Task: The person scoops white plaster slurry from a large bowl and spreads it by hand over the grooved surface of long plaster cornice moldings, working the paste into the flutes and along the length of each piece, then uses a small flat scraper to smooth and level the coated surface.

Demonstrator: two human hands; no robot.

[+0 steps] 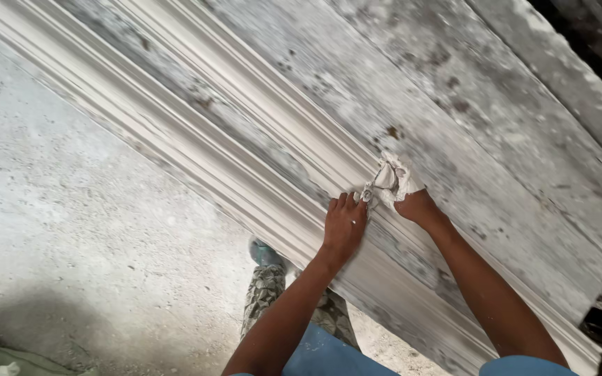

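A long white plaster moulding (245,174) runs diagonally from upper left to lower right on a worktop (496,125). The left hand (343,226) lies flat on it; the right hand (418,207), just beside, grips a wad of plaster-soaked fibre (389,179).

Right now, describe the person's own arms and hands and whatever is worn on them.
Both forearms are bare, with no gloves, watch or rings to be seen. The left hand is bare, with pale dust at its fingers. The right hand is coated in white plaster towards the fingers. Light blue sleeve edges show at the bottom of the picture.
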